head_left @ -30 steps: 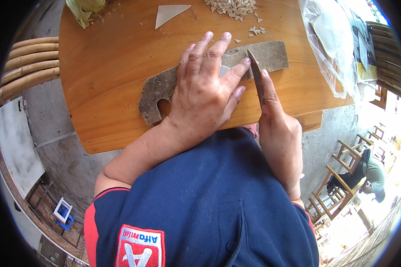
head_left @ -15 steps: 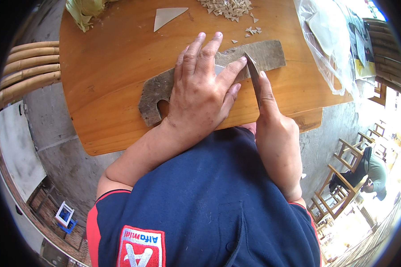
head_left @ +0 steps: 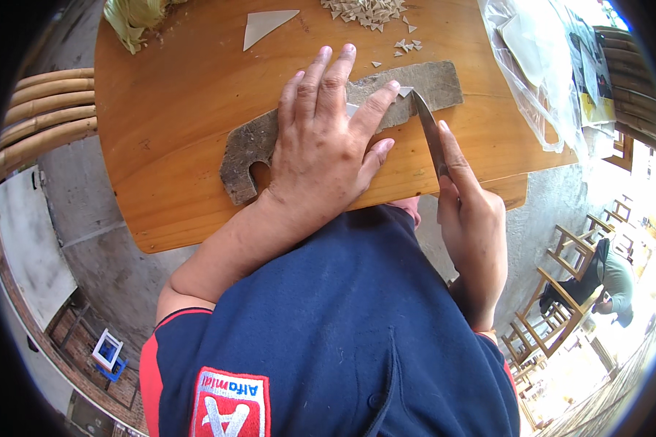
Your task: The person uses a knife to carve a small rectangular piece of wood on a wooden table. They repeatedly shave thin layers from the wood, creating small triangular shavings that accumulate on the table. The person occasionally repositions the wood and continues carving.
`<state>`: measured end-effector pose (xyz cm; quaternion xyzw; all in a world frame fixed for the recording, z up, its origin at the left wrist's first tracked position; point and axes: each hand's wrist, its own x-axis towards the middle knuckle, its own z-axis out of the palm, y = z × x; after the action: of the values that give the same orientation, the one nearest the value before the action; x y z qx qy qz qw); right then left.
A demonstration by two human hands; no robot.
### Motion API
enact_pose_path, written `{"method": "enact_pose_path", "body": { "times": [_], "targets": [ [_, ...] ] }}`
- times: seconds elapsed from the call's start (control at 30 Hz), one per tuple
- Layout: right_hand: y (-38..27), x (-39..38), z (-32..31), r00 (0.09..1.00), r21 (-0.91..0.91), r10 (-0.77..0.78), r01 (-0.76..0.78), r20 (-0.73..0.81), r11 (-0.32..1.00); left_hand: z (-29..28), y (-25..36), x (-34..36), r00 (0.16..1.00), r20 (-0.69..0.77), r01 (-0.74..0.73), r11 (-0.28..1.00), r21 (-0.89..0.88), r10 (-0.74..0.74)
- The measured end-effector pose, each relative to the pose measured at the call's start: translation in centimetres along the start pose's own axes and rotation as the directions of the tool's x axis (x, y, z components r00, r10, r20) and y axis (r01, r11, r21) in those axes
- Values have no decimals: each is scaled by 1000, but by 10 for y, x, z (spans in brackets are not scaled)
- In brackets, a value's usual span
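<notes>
My left hand (head_left: 317, 142) lies flat with its fingers stretched out over a worn wooden cutting board (head_left: 437, 81). Under it, a thin whitish strip (head_left: 352, 109) is mostly covered. Just past my index fingertip a small pale piece (head_left: 406, 92) rests on the board, beside the tip of a knife (head_left: 431, 135). My right hand (head_left: 477, 226) is closed around the knife's handle, its index finger laid along the back of the blade. Beyond the board are a few small pale triangles (head_left: 408, 46) and a heap of similar bits (head_left: 364, 12).
A pale triangular sheet (head_left: 268, 26) lies on the wooden table (head_left: 175, 146). Yellowish dry leaves (head_left: 130, 25) are at its far left corner, a clear plastic bag (head_left: 521, 62) at its right. Bamboo seats flank the table. A person (head_left: 618, 288) is among wooden chairs at right.
My right hand and the knife have moved right and slightly toward me, off my left fingertip. A small pale piece now shows between fingertip and blade. My left hand remains on the board.
</notes>
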<state>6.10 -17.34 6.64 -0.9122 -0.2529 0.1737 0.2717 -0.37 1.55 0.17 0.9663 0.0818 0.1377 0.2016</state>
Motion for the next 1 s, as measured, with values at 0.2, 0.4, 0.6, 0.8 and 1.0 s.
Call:
{"method": "enact_pose_path", "body": {
  "times": [0.2,0.4,0.6,0.8,1.0],
  "targets": [
    [5,5,-1,998,6,-53,53,-21,999,-1,0,1,1000,-1,-9,1000,-6,9],
    [11,20,-11,984,-147,-171,176,47,973,1,0,0,1000,-13,-18,1000,18,18],
    [26,38,-20,951,-284,-289,309,112,908,2,1,0,1000,-11,-2,1000,25,2],
    [30,40,-19,939,-274,-326,344,112,898,2,0,1,1000,-17,5,1000,5,-5],
    [18,33,-17,949,-346,-281,314,143,884,0,1,1,1000,-18,4,1000,-16,-5]
  ]
}}
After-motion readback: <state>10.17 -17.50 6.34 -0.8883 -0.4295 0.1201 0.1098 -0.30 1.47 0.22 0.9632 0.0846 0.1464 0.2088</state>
